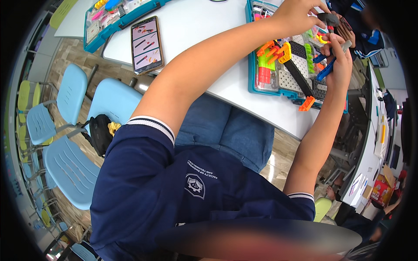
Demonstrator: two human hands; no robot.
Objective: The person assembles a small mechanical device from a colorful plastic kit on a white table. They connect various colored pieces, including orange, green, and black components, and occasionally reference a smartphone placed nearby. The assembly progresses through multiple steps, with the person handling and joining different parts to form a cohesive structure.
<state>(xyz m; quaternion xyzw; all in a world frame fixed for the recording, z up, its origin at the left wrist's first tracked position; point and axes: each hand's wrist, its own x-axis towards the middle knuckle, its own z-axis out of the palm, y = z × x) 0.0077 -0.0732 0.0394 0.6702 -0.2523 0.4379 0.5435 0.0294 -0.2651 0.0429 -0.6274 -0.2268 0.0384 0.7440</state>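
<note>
My left hand [298,15] reaches over a teal parts tray [251,82] on the white table [204,26] and pinches a small dark grey piece [328,18]. My right hand [342,61] is just below it at the tray's right side, fingers closed on a blue part [324,69] with a pale grey rod [347,44] at its top. The two hands nearly touch. The tray holds orange, green, yellow and red building parts and a long black perforated beam [300,76]. An orange piece [307,103] lies at the tray's near edge.
A phone [146,44] showing pictures of parts lies on the table to the left. A second teal case [113,19] sits at the far left. Another person's dark sleeve [368,37] is beyond the tray. Light blue chairs [69,165] and a black bag [100,132] stand on my left.
</note>
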